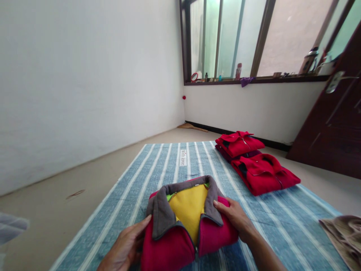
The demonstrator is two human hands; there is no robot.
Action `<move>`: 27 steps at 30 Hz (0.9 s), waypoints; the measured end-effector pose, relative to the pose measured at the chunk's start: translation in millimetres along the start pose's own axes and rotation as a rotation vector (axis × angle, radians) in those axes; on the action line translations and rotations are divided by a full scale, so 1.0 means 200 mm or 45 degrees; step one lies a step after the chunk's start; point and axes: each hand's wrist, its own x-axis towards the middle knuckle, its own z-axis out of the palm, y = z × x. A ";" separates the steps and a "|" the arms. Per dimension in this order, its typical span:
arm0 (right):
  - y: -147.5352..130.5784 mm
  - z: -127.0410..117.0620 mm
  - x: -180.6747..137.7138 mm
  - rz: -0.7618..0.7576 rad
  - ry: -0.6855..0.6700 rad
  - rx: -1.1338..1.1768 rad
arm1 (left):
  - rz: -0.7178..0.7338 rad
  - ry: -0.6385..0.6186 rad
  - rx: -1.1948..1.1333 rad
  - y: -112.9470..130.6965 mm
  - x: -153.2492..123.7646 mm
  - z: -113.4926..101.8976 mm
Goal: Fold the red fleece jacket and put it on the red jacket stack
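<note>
A folded magenta jacket (175,246) with a grey collar, yellow lining and a front zip lies near the front of the striped blue cloth (141,173). My left hand (128,241) grips its left side, the thumb by the collar and the fingers partly hidden beneath the fabric. On the opposite side, my right hand (235,216) holds the jacket's edge with the thumb on top near the collar; its other fingers are hidden under the fold. The jacket's collar faces away from me.
Folded red jackets are piled at the right: one red jacket (265,175) in front, another red jacket (239,143) behind it over a dark garment. A brown cloth (344,233) lies at the right edge. Beyond are a dark door (332,128) and a windowsill (262,79) with small items.
</note>
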 end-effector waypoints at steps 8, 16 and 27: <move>0.00 0.00 0.02 0.019 -0.025 0.025 | -0.089 -0.142 0.014 0.01 0.06 -0.02; -0.01 0.00 0.02 0.022 -0.055 0.041 | -0.077 -0.152 0.037 0.03 0.05 0.00; -0.01 0.00 0.01 0.013 -0.056 -0.035 | -0.091 -0.156 -0.029 0.03 0.05 0.01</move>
